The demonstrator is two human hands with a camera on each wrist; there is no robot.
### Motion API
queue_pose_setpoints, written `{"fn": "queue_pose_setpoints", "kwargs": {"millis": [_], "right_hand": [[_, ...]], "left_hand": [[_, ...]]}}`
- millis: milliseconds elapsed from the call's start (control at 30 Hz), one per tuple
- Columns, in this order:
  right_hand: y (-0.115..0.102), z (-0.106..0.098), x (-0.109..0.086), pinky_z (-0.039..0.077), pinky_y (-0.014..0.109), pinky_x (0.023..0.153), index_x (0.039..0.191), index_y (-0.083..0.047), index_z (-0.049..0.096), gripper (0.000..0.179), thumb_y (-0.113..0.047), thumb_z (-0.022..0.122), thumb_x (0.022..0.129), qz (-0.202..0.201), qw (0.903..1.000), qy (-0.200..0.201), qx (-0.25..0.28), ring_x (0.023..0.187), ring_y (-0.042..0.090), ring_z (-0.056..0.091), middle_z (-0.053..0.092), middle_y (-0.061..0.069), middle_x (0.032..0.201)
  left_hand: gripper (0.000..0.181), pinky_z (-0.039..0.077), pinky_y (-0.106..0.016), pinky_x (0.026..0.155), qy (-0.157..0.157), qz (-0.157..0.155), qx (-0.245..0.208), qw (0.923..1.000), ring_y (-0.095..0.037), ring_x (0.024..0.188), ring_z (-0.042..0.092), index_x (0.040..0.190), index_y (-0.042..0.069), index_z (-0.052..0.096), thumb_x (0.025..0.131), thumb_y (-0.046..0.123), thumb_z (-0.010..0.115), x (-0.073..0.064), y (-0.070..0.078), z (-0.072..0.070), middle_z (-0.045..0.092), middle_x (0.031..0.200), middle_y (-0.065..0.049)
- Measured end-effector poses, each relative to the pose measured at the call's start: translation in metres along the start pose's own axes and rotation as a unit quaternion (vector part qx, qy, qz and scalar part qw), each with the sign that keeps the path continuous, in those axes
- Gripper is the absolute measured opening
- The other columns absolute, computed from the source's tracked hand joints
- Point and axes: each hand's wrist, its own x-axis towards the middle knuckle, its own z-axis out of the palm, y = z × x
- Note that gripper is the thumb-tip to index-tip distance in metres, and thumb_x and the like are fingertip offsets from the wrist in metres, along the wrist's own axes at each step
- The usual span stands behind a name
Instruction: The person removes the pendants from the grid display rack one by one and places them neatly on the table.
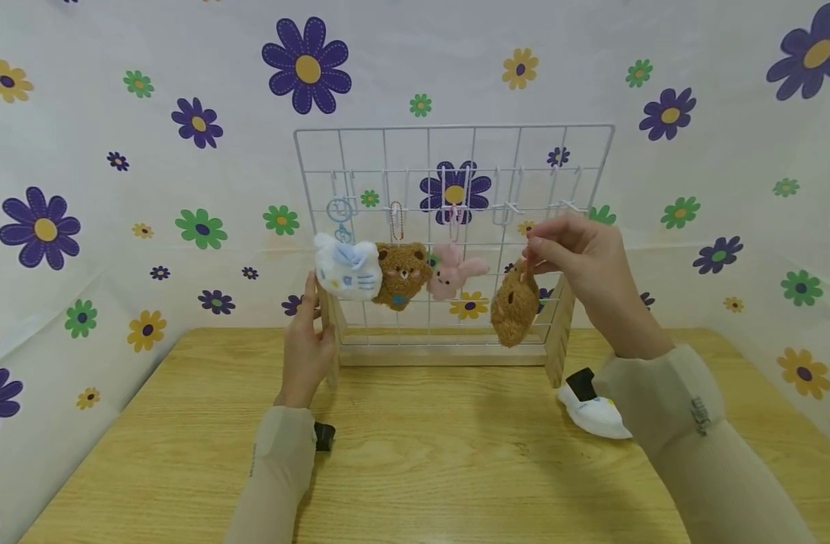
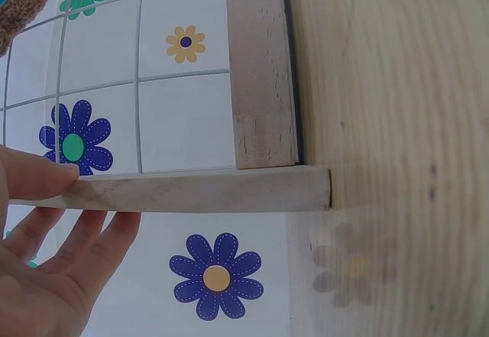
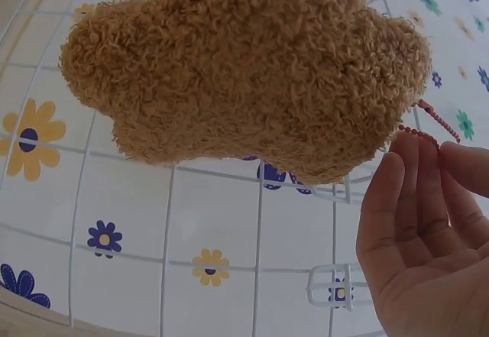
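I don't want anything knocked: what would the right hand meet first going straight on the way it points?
Beyond the right hand, probably a white hook on the wire grid comes first in the head view, though depth is hard to judge.

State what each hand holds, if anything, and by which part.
The right hand pinches the brown plush charm by its reddish bead chain; the left hand grips the wire rack by its left wooden upright.

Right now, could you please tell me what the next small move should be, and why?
Perhaps the right hand should raise the beaded chain toward a nearby bare hook, since it pinches that chain, the brown plush dangles below, and the left hand grips the wooden upright.
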Motion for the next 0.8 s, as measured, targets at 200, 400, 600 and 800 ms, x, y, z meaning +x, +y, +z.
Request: {"fn": "queue_pose_setpoints", "kwargs": {"millis": [200, 400, 600, 800], "right_hand": [[0.004, -0.003, -0.006, 0.061, 0.021, 0.078, 0.1, -0.008, 0.07, 0.009, -0.005, 0.061, 0.101, 0.008, 0.9989, -0.003, -0.046, 0.081, 0.014, 0.067, 0.071, -0.001, 0.087], [0.008, -0.006, -0.012, 0.06, 0.02, 0.08, 0.101, -0.006, 0.069, 0.009, -0.005, 0.061, 0.102, 0.02, 0.9985, -0.006, -0.05, 0.081, 0.014, 0.067, 0.071, -0.001, 0.089], [0.014, -0.009, -0.017, 0.061, 0.021, 0.078, 0.099, -0.009, 0.07, 0.011, -0.003, 0.061, 0.101, 0.018, 0.9989, -0.01, -0.043, 0.081, 0.013, 0.068, 0.071, -0.002, 0.089], [0.02, -0.013, -0.022, 0.061, 0.02, 0.076, 0.097, -0.008, 0.071, 0.012, -0.002, 0.061, 0.1, 0.013, 0.9989, -0.017, -0.042, 0.08, 0.012, 0.068, 0.072, -0.001, 0.088]], "left_hand": [[0.088, 0.062, -0.055, 0.077, -0.003, -0.007, 0.001, 1.0, -0.051, 0.112, 0.061, 0.161, 0.006, 0.026, 0.085, -0.027, 0.056, 0.0, 0.002, 0.0, 0.055, 0.131, -0.033], [0.086, 0.062, -0.054, 0.077, -0.002, -0.003, 0.005, 1.0, -0.051, 0.111, 0.061, 0.161, 0.005, 0.026, 0.085, -0.026, 0.056, 0.0, 0.003, 0.0, 0.056, 0.13, -0.033], [0.086, 0.062, -0.054, 0.077, -0.002, -0.005, 0.004, 1.0, -0.05, 0.112, 0.061, 0.161, 0.005, 0.026, 0.086, -0.025, 0.056, 0.0, 0.004, 0.0, 0.056, 0.13, -0.032], [0.085, 0.062, -0.054, 0.078, -0.003, -0.011, 0.004, 0.9999, -0.05, 0.113, 0.061, 0.16, 0.004, 0.026, 0.086, -0.025, 0.056, 0.0, 0.004, 0.0, 0.056, 0.131, -0.032]]}}
